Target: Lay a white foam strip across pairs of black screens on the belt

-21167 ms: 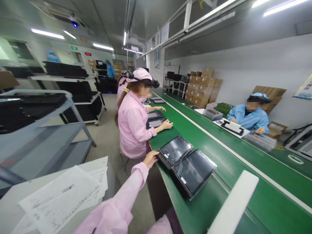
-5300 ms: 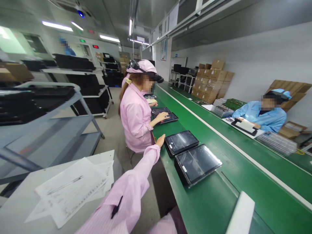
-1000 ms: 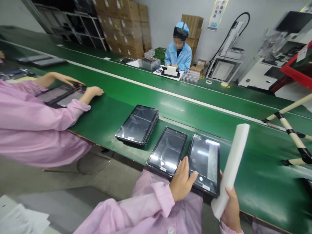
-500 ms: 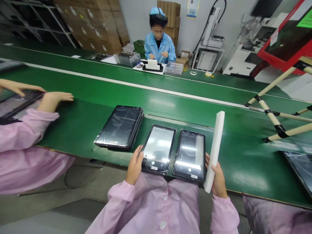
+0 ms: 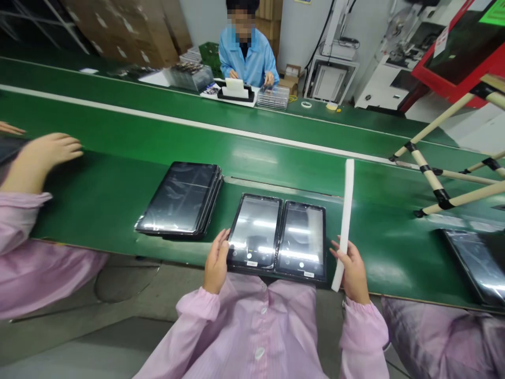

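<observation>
Two tablets lie side by side in front of me with lit, glossy screens, the left tablet (image 5: 255, 231) and the right tablet (image 5: 301, 239), their long edges about touching. My left hand (image 5: 216, 260) grips the left tablet's outer edge, thumb near the screen side. My right hand (image 5: 353, 268) is closed around a thin white strip (image 5: 345, 221), perhaps foam, which it holds on edge just right of the right tablet. Left of my left hand sits a stack of dark tablets (image 5: 181, 197) under clear film.
On the green bench (image 5: 390, 247), a beige pipe frame (image 5: 434, 187) and another dark tablet (image 5: 479, 263) are at right. A co-worker's hand (image 5: 49, 152) is at far left. Across the bench sits a person in blue (image 5: 248, 58), behind a black holder (image 5: 235, 93) with white sheets.
The two tablets have come together, closing the gap between them. The white strip now stands more upright and slightly away from the right tablet. The view has tilted down.
</observation>
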`<action>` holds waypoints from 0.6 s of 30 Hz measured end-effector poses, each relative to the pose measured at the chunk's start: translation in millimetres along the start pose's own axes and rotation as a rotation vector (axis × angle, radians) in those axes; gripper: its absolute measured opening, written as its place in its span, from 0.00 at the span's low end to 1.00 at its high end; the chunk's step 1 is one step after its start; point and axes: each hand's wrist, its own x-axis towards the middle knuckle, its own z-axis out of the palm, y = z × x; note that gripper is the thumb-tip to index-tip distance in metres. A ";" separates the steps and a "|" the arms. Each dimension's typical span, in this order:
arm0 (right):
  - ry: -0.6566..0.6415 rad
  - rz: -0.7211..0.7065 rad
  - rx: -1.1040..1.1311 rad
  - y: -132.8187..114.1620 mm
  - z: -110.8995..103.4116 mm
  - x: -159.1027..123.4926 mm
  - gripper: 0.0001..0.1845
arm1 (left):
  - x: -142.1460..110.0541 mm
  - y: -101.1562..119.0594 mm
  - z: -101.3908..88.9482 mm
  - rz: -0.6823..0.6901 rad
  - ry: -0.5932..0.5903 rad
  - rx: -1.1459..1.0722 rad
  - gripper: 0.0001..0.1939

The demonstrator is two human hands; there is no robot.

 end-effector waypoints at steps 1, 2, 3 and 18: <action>0.065 -0.062 -0.078 -6.0 -5.5 1.7 0.35 | 3.3 -0.9 -2.4 -0.003 -0.005 0.003 0.31; 0.131 -0.140 -0.159 -13.6 -10.9 3.6 0.37 | 7.7 -1.4 -4.8 -0.010 -0.004 0.008 0.31; 0.187 -0.224 -0.232 -22.5 -16.0 5.9 0.39 | 12.9 -1.7 -7.0 -0.019 -0.001 0.015 0.31; 0.387 0.009 0.124 3.7 -52.6 9.3 0.37 | 43.2 2.9 -8.8 0.066 0.034 0.216 0.27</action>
